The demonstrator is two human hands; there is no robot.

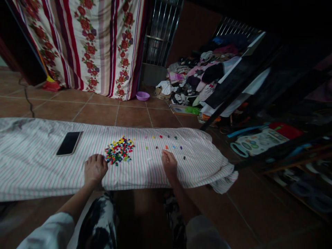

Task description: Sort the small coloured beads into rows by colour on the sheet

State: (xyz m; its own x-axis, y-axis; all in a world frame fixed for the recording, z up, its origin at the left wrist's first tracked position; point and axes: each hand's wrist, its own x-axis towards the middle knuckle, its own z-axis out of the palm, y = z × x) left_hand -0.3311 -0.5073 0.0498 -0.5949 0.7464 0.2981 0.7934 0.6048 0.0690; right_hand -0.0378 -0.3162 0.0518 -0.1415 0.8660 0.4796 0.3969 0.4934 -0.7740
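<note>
- sitting in a loose heap on the striped cloth (38, 159), the pile of beads (119, 151) was a total color mix: red, green, yellow, blue, white, orange
- left hand (95, 168) was right at the pile's left edge, knuckles up and fingers curled under, so couldn't tell if it was pinching anything
- right hand (169, 164) was over to the right among the spaced-out beads, fingers drawn in toward the thumb, couldn't tell if a bead was in there either
- an orange bead (166, 147) was just past that hand's fingertips, with a brown bead (156, 147) to its left and a light blue one to its right
- farther row had a yellow bead (153, 137), a red bead (160, 136) and a green bead (176, 138), all well apart from the heap
- closer in, a white bead (148, 159) was left of the right hand and a dark bead (184, 158) was right of it
- phone (69, 143) was lying flat left of the pile, screen dark
- behind all that: flowery curtain (90, 45), purple basin (143, 96) on the tile floor (101, 109), and a big heap of clothes (197, 76)
</note>
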